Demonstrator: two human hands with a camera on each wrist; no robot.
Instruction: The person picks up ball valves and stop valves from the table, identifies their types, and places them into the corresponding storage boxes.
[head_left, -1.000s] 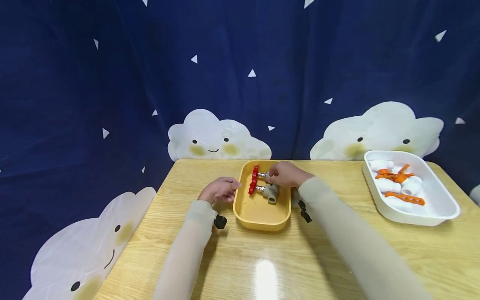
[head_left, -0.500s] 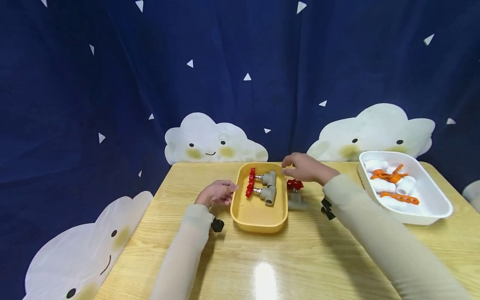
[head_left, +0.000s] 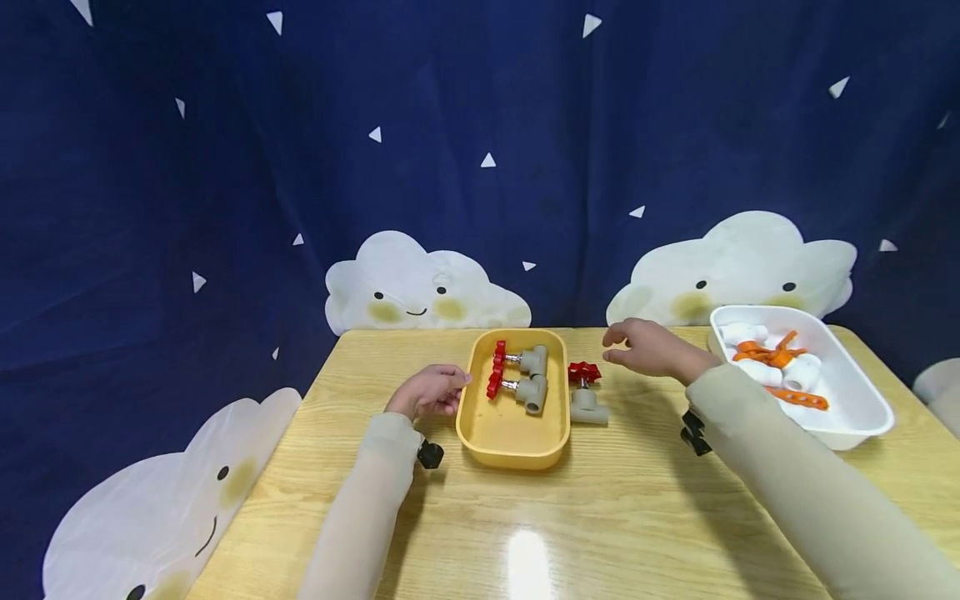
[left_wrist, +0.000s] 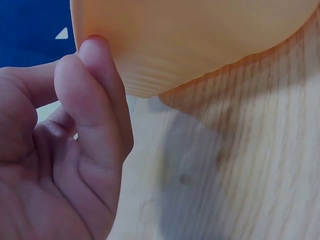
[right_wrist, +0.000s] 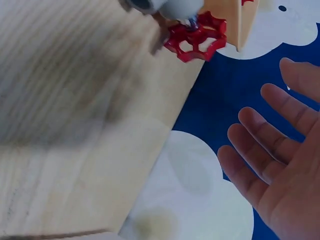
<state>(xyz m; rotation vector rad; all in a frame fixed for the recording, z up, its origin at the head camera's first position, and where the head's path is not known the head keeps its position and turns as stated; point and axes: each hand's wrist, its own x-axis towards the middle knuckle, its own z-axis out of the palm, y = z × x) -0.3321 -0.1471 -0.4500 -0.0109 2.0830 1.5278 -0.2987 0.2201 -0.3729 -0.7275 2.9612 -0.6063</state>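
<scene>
My left hand [head_left: 431, 392] is at the left rim of a yellow plastic bin [head_left: 513, 442]. In the left wrist view its fingertips [left_wrist: 95, 50] lie against the bin's outer wall, and the thumb is near the rim, so the hand pinches the edge. Inside the bin lie two grey stop valves, a far one [head_left: 534, 360] and a near one [head_left: 533, 392], their red handwheels to the left. A third grey valve [head_left: 588, 410] stands on the table by the bin's right side, its red handwheel [right_wrist: 195, 37] up. To its right, my right hand [head_left: 652, 348] hovers with loosely spread fingers, holding nothing.
At the right of the wooden table [head_left: 645, 517] stands a white bin [head_left: 855, 425] with several white fittings and orange strap-like pieces. A dark blue curtain [head_left: 420, 192] with clouds hangs behind the table's far edge.
My right hand has let go of the far valve inside the yellow bin and moved right, past the third valve, uncovering it. My left hand has stayed at the bin's rim.
</scene>
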